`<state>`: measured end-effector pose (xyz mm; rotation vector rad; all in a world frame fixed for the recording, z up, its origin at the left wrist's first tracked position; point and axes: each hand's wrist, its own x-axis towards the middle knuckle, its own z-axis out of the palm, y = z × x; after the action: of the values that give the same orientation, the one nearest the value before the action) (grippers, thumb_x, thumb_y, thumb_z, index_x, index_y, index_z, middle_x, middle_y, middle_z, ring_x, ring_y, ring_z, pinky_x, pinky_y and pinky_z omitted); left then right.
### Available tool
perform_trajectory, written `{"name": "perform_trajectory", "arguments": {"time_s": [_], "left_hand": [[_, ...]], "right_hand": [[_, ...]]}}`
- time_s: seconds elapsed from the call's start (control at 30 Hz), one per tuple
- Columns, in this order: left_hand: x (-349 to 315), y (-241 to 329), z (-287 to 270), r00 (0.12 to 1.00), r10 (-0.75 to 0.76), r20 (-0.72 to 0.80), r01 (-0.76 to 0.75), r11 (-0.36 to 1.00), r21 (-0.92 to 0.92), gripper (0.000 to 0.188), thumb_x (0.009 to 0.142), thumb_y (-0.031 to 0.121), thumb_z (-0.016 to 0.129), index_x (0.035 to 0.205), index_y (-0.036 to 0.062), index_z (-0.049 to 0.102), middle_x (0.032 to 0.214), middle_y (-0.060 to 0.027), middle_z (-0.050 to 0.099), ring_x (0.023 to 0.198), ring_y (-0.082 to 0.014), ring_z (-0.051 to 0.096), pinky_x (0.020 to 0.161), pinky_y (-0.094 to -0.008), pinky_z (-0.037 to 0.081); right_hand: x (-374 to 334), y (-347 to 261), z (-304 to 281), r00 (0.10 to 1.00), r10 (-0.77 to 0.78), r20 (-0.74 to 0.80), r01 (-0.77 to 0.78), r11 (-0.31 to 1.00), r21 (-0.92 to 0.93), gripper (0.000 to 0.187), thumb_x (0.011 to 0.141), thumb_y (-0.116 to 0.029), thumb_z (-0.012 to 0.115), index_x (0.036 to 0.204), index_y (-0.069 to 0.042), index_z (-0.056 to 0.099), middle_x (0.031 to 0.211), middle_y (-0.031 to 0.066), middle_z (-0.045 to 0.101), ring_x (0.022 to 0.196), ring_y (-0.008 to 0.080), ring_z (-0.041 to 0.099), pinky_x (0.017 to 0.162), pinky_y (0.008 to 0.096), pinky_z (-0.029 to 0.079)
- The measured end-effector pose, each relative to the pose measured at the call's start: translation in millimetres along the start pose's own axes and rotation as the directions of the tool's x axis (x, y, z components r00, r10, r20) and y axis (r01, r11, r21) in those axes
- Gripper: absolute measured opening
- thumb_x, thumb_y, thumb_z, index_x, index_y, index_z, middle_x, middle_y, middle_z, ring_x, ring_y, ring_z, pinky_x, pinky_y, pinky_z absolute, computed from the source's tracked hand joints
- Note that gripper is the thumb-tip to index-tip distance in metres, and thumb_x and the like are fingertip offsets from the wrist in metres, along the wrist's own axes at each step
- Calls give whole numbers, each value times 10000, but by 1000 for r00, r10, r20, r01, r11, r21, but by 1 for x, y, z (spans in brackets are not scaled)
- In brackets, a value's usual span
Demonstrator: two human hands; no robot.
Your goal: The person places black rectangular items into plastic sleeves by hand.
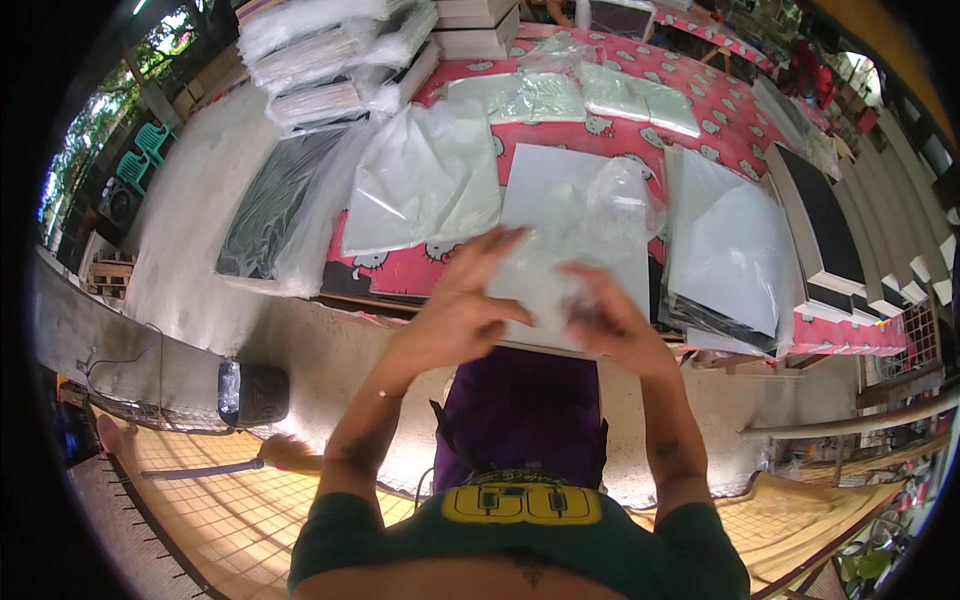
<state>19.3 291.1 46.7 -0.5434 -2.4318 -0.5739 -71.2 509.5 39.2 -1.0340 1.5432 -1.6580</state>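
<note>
A pale, flat rectangular piece (545, 180) lies at the table's near edge in front of me, with crumpled clear plastic (618, 190) over its far right part. My left hand (455, 310) is above its left side, fingers stretched forward and thumb apart; I see nothing held. Over its right side is my right hand (612, 325), its fingers smeared by motion, so their grip cannot be read. Whether either hand touches the surface is unclear. Left of the piece lies a white plastic bag (425, 185); to its right is a stack of plastic-covered pale sheets (725, 235).
A pink patterned cloth (740, 110) covers the table. Plastic-wrapped stacks (325, 60) rise at the back left, beside a dark wrapped slab (280, 200). Thick black-covered blocks (815, 215) line the right. Clear plastic packets (635, 98) lie farther back. A broom (285, 455) rests below left.
</note>
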Motion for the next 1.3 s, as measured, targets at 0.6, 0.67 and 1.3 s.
{"name": "perform_trajectory", "arguments": {"time_s": [0.6, 0.67, 1.3], "left_hand": [[-7, -4, -29, 900, -139, 413, 400, 639, -656, 241, 868, 261, 674, 880, 34, 595, 772, -39, 642, 602, -103, 579, 522, -249, 466], [-10, -3, -38, 918, -336, 210, 318, 309, -896, 278, 875, 308, 672, 891, 40, 603, 757, -15, 627, 598, -74, 560, 512, -244, 454], [-104, -25, 10, 730, -406, 550, 612, 30, -790, 243, 913, 225, 617, 1006, 1, 610, 922, -49, 618, 855, -133, 573, 777, -277, 461]], "right_hand": [[-60, 7, -68, 968, 28, 248, 116, 831, -545, 403, 897, -395, 601, 1065, -28, 594, 877, 128, 640, 856, 225, 636, 783, 362, 496], [-67, 10, -65, 890, 284, 357, 69, 691, -720, 418, 920, -348, 591, 1171, -16, 549, 937, 139, 668, 871, 220, 653, 809, 344, 511], [-110, 74, -45, 898, 317, 306, -423, 814, 397, 373, 827, -247, 705, 1074, 20, 624, 781, 85, 652, 622, 148, 571, 550, 269, 456]]}}
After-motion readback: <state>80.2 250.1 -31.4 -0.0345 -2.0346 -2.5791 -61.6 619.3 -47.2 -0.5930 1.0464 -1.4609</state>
